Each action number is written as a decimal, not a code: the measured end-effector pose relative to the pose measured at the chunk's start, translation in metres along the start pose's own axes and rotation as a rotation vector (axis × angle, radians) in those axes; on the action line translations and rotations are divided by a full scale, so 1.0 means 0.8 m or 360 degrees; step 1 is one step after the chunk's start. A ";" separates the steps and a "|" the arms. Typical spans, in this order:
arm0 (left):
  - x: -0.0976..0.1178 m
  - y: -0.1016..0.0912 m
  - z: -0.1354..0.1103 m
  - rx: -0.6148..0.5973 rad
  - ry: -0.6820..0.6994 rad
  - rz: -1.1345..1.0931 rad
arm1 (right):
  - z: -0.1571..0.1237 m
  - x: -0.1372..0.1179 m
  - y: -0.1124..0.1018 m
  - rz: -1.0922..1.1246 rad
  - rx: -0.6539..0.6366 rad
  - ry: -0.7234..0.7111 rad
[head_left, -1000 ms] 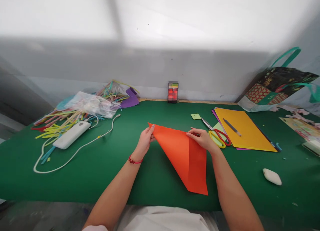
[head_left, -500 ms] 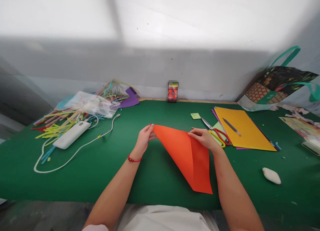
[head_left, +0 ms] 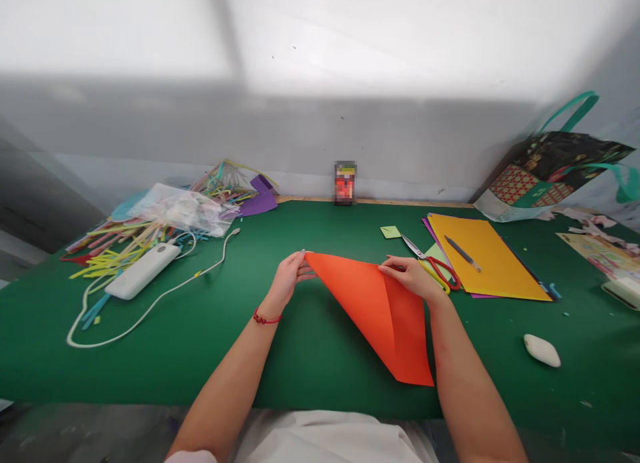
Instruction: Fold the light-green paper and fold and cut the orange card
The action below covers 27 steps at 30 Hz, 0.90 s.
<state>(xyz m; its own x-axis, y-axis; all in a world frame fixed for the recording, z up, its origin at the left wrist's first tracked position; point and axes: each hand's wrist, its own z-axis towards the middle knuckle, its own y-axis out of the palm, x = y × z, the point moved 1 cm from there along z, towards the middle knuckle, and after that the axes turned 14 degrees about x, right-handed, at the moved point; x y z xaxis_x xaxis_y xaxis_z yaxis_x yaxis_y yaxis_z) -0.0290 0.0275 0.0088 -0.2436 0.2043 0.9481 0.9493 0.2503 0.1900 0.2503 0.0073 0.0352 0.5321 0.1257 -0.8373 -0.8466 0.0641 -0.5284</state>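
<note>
A folded orange sheet of paper (head_left: pixel 375 309) lies on the green table (head_left: pixel 200 329) in front of me, shaped like a long triangle with its point toward my lap. My left hand (head_left: pixel 290 276) pinches the sheet's far left corner. My right hand (head_left: pixel 413 276) is closed on the sheet's upper right edge, where a flap folds over. A red string bracelet (head_left: pixel 265 318) circles my left wrist.
Scissors with red and yellow handles (head_left: pixel 433 269) lie just right of my right hand, next to a yellow sheet (head_left: pixel 485 259) with a pencil (head_left: pixel 463 253) on it. A white power bank (head_left: pixel 143 271) with cable, coloured straws (head_left: pixel 115 246), a white eraser (head_left: pixel 543 351) and a patterned bag (head_left: pixel 550 173) lie around.
The orange sheet has swung a little to the right, its lower point moving right. Both hands kept their hold on its top edge and lowered it flatter onto the table.
</note>
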 end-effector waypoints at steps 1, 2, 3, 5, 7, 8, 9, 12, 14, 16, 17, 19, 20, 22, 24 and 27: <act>0.001 0.000 0.000 0.0001 -0.0012 0.0004 | 0.000 0.000 -0.001 0.0000 -0.0001 0.0004; 0.001 0.000 -0.001 0.0002 -0.0023 0.0008 | 0.000 0.000 -0.001 0.0000 -0.0002 0.0008; 0.001 0.000 0.000 0.0005 -0.0032 0.0011 | 0.000 -0.001 -0.001 -0.0002 -0.0002 0.0012; 0.000 0.000 0.000 0.0011 -0.0046 0.0010 | 0.000 -0.001 -0.002 -0.0006 0.0000 0.0016; -0.001 -0.001 0.002 0.0020 -0.0055 -0.0002 | 0.000 -0.001 -0.002 -0.0008 -0.0004 0.0016; -0.001 -0.001 0.002 0.0021 -0.0062 -0.0010 | 0.000 -0.001 -0.003 -0.0007 -0.0008 0.0015; -0.001 -0.002 0.002 0.0014 -0.0071 -0.0017 | 0.000 0.000 -0.003 -0.0007 -0.0013 0.0015; 0.002 -0.004 0.002 -0.0026 -0.0096 -0.0040 | 0.000 0.002 -0.004 -0.0022 -0.0017 0.0008; 0.006 -0.006 0.001 -0.0050 -0.0089 -0.0055 | 0.000 0.005 -0.005 -0.0041 -0.0014 -0.0001; 0.009 -0.007 0.000 -0.0072 -0.0074 -0.0061 | 0.000 0.007 -0.006 -0.0052 -0.0022 -0.0003; 0.010 -0.008 0.000 -0.0086 -0.0071 -0.0063 | 0.000 0.008 -0.007 -0.0054 -0.0031 -0.0001; 0.010 -0.009 0.000 -0.0109 -0.0078 -0.0064 | 0.000 0.009 -0.008 -0.0058 -0.0047 0.0005; 0.010 -0.009 0.000 -0.0113 -0.0085 -0.0065 | 0.000 0.010 -0.009 -0.0060 -0.0052 0.0007; 0.009 -0.008 0.000 -0.0106 -0.0093 -0.0070 | 0.000 0.011 -0.010 -0.0066 -0.0059 0.0007; 0.008 -0.008 0.001 -0.0083 -0.0097 -0.0075 | 0.001 0.011 -0.010 -0.0068 -0.0066 0.0005; 0.007 -0.006 0.001 -0.0043 -0.0105 -0.0089 | 0.001 0.012 -0.010 -0.0071 -0.0074 0.0000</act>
<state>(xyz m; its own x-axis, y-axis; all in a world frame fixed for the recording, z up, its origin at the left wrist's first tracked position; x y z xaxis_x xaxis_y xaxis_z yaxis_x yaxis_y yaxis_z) -0.0355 0.0285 0.0131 -0.3079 0.2529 0.9172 0.9387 0.2379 0.2496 0.2621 0.0090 0.0310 0.5691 0.1238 -0.8129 -0.8207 0.0237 -0.5709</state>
